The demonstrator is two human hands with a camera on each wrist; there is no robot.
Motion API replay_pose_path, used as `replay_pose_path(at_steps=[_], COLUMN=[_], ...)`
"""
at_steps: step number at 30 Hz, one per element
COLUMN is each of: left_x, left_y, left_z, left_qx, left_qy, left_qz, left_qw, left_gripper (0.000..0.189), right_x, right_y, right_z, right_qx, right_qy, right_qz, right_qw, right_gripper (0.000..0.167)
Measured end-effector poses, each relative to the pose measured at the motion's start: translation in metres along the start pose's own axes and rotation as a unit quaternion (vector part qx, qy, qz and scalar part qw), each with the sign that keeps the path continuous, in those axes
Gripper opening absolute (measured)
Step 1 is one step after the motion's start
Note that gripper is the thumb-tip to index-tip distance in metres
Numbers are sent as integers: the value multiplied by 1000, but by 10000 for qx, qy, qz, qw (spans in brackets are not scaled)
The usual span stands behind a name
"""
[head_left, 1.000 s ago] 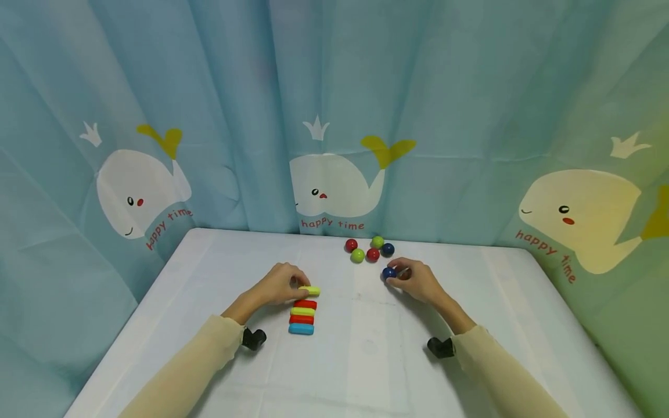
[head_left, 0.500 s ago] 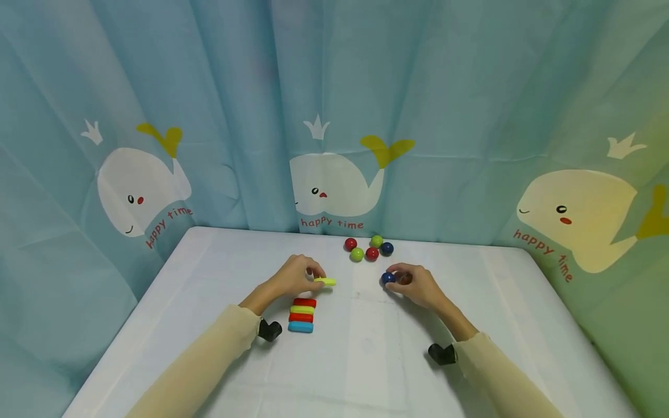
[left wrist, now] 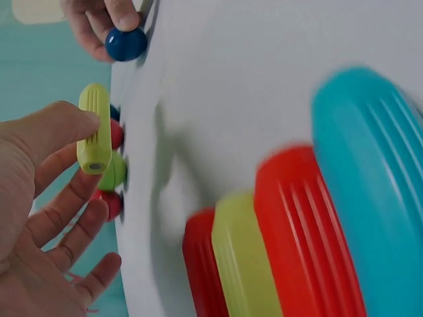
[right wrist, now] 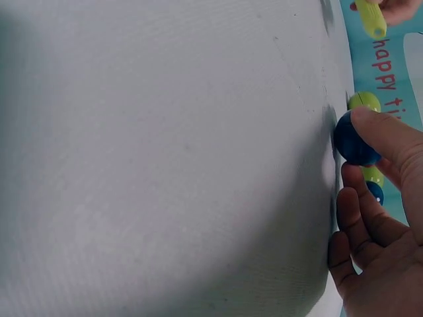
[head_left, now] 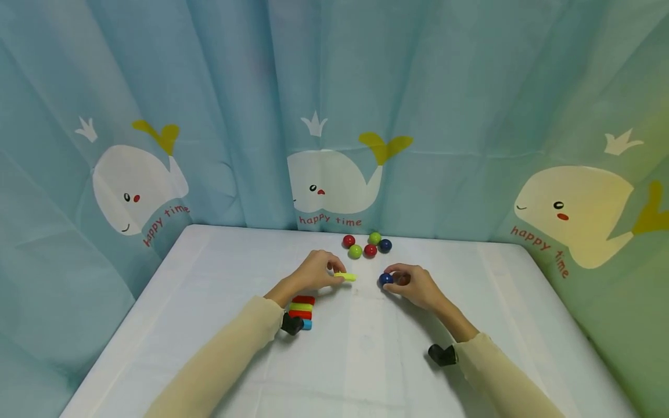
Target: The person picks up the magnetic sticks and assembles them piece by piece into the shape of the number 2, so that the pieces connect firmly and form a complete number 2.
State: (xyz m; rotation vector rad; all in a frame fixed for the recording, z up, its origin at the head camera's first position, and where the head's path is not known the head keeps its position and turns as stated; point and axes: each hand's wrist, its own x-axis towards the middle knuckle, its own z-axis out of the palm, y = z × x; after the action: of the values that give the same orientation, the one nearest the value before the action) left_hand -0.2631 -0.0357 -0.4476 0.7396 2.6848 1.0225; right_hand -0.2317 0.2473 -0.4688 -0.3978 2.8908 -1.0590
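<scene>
My left hand (head_left: 316,271) pinches a yellow-green magnetic rod (left wrist: 94,150) between thumb and fingers, held above the table; a grey round spot shows on the rod's end in the left wrist view. To its right, my right hand (head_left: 420,287) grips a dark blue ball (head_left: 385,279) with thumb and fingertips, at or just above the table surface. Rod and ball are apart, their ends facing each other. Below my left wrist lies a row of rods: red (head_left: 303,300), yellow-green (head_left: 301,307), red (head_left: 300,315) and blue (left wrist: 373,178). The wrist camera partly hides the blue one.
Several balls sit near the table's back edge: red (head_left: 348,241), green (head_left: 355,251) and dark blue (head_left: 385,245) among them. A curtain (head_left: 449,116) with whale prints hangs behind the white table (head_left: 366,360). Black wrist cameras (head_left: 442,354) jut from both sleeves.
My left hand has carried the yellow-green rod from above the rod row toward the right and back, nearer the ball. My right hand has drawn the dark blue ball slightly toward me.
</scene>
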Motion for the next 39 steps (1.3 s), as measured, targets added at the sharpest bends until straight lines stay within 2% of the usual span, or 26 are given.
replay_pose_path(at_steps=[8,15,23,32,39], left_x=[15,22,30,36,38], left_y=[10,18,20,24,25], left_z=[18,24,31,42,45], left_qx=[114,248,286,449,441], left_qy=[-64,26,80,136,137], left_qz=[142,211,136,371,360], left_qw=[9998,9995,9995,9982,9983], left_gripper=[12,14,14,13,12], right_x=[-2,-4,-5,-5,-5], right_y=[-1,-2,-2,-1,-1], right_z=[1,3,3,3,2], right_qx=[-34,-52,-21,47,46], right_qy=[-12,19,29,61,54], right_qz=[-9,26,120,68,57], right_qw=[10000,10000,9999,9999,10000], right_gripper=[30,31,32,31,31])
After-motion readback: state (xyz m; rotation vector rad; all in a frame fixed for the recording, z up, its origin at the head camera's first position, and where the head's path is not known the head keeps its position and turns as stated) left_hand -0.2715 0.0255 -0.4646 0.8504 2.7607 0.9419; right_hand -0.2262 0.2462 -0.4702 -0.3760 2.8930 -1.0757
